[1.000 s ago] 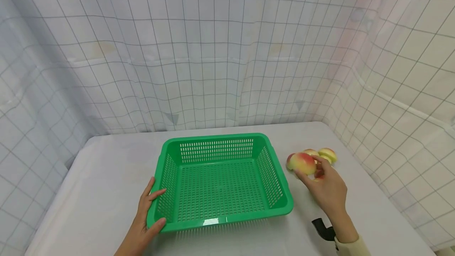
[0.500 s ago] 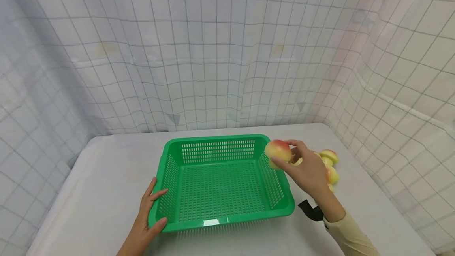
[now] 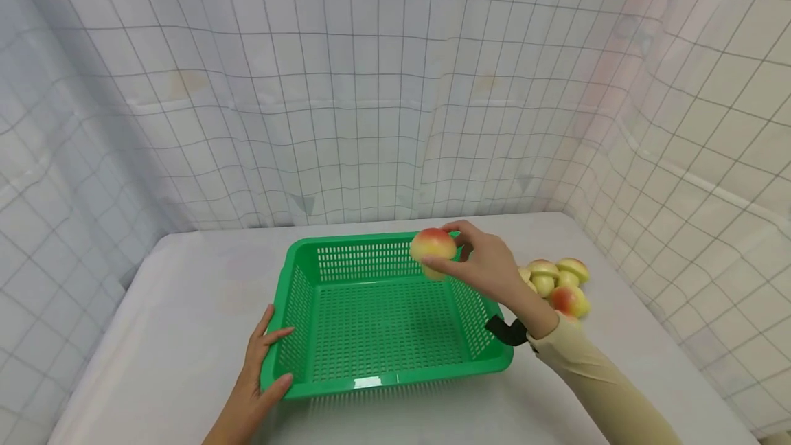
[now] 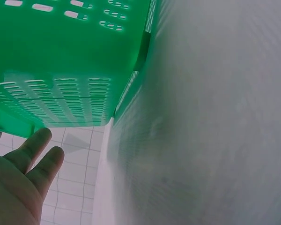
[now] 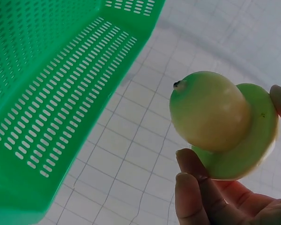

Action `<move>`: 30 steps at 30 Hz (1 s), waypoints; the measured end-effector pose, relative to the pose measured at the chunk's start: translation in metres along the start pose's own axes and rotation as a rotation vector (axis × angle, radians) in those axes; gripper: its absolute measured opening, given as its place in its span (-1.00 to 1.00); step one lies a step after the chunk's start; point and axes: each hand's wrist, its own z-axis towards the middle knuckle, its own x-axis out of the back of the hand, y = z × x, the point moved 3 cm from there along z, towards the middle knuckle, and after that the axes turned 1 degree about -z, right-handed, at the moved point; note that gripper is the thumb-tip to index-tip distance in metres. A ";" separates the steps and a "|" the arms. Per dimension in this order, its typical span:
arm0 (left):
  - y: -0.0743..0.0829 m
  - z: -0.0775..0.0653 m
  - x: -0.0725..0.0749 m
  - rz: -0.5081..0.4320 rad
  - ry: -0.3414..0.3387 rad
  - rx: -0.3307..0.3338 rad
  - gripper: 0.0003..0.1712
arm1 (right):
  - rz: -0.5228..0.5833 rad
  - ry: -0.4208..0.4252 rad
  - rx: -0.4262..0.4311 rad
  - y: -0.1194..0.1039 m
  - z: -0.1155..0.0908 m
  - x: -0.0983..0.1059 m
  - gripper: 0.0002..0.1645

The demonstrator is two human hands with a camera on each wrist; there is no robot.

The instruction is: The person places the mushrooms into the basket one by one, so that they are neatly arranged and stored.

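A toy mushroom [image 3: 432, 246] with a red-and-yellow cap is pinched between the thumb and fingers of my right hand [image 3: 485, 263]. It overlaps the far right part of the green plastic basket [image 3: 395, 381] in the head view. The right wrist view shows its rounded stem [image 5: 210, 110] and the pale underside of the cap. My left hand [image 3: 250, 376] holds the basket's left rim near the front corner, thumb and a finger over the edge. In the left wrist view, two of its fingers [image 4: 44, 171] extend outside the basket wall.
Several more toy mushrooms [image 3: 544, 277] lie in a cluster on the white table [image 3: 185, 335], right of the basket and partly behind the right forearm. A black strap piece [image 3: 507, 330] hangs at the right wrist. Grid-patterned white curtains [image 3: 371, 122] enclose the table.
My right hand has lifted the mushroom from the cluster and carried it left to over the basket. The left hand and basket stay nearly where they were.
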 end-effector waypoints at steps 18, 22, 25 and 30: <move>-0.002 0.001 0.000 -0.042 0.027 0.003 -0.33 | 0.145 -0.422 0.070 -0.013 0.054 -0.079 -0.36; -0.002 0.001 0.000 -0.041 0.032 0.009 -0.34 | 0.103 -0.454 0.072 -0.014 0.062 -0.097 -0.34; -0.001 0.001 0.000 -0.042 0.035 0.012 -0.34 | 0.091 -0.470 0.076 -0.016 0.068 -0.109 -0.32; 0.001 0.001 -0.001 -0.042 0.033 0.026 -0.35 | 0.082 -0.515 0.085 -0.019 0.076 -0.126 -0.30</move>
